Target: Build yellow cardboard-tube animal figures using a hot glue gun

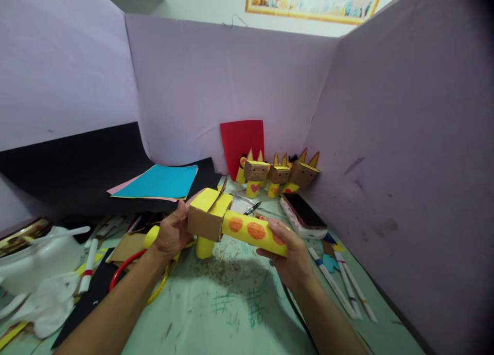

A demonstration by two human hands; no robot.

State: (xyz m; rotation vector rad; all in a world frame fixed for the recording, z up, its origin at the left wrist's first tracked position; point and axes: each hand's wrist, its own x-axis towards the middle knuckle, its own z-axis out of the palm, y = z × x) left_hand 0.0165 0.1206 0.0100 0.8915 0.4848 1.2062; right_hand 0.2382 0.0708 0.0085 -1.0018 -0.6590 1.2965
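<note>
My left hand [173,231] grips the left side of a small cardboard box [205,222] with yellow paper on top. Below the box shows a short yellow paper tube [204,247]. In my right hand [287,249] is a longer yellow tube [247,229] with orange spots, held near its right end. Its left end meets the right side of the box; whether it is fixed there I cannot tell. Both hands are closed on these pieces, above the pale green table [216,314].
Several cardboard figures [280,175] with pointed horns stand at the back, near red card [245,144]. A phone [304,210] and white markers [334,283] lie right. Left are blue paper [158,181], a white pot [42,262] and red-handled scissors or a ring [122,267].
</note>
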